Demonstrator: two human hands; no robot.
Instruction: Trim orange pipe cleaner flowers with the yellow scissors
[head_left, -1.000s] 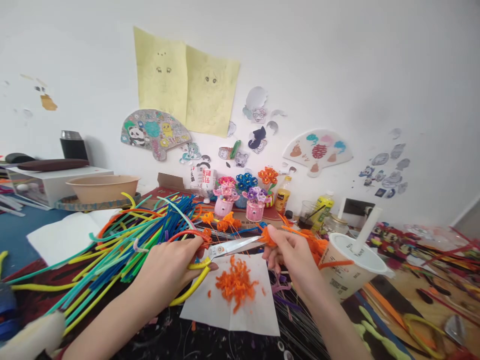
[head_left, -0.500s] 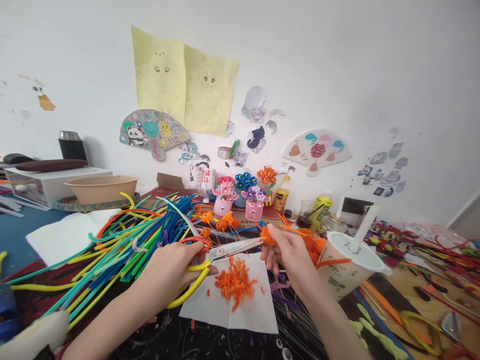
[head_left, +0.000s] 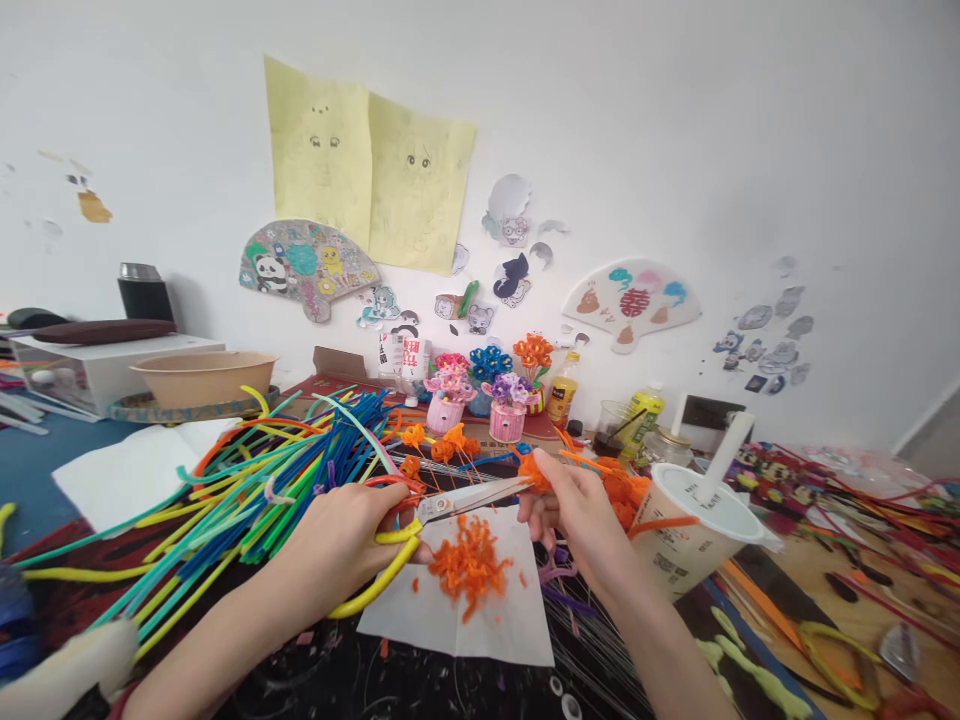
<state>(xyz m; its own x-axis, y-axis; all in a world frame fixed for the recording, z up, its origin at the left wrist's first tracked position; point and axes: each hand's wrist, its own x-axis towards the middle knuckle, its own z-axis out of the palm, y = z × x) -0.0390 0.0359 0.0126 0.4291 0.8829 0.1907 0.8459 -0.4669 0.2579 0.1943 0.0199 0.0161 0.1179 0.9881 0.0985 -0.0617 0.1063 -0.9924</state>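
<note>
My left hand (head_left: 364,535) is closed around the handles of a pair of scissors (head_left: 472,498) with yellow and red grips. The blades point right, and their tips meet a fuzzy orange pipe-cleaner piece (head_left: 534,470). My right hand (head_left: 574,505) pinches that piece between thumb and fingers, partly covering it. Below the blades, a pile of orange fuzz clippings (head_left: 469,565) lies on a white paper sheet (head_left: 517,640). Behind the scissors lie several orange pipe-cleaner flowers (head_left: 454,443) on thin stems.
Bundled colored pipe cleaners (head_left: 300,480) spread at the left. A lidded paper cup (head_left: 686,530) with a thick straw stands close by my right forearm. Small potted pipe-cleaner flowers (head_left: 508,410) stand near the wall. Another pair of scissors (head_left: 840,660) lies at lower right.
The hands, scissors and orange piece stay nearly in place. The view shifts very slightly; nothing is let go or taken up.
</note>
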